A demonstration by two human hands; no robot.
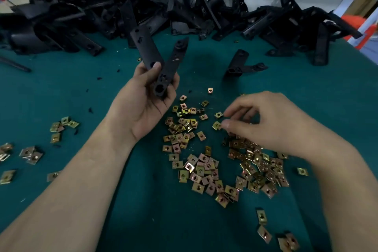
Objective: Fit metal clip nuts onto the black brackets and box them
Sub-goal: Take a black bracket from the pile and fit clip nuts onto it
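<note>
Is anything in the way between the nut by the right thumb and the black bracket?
Nothing visible. The nut lies at the right hand's thumb; the left hand holds the bracket up, with only loose nuts lying between.

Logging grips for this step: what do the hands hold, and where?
Left hand grips a black bracket at its jointed lower end. Right hand touches a clip nut; a grip cannot be told.

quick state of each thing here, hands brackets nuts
left hand, grips the held bracket
held bracket, lifted off the table, arms spread
right hand, fingers curled over clip nuts, grip unclear
clip nuts, loose, scattered on table
bracket pile, heaped at the back
lone bracket, lying on table
</note>
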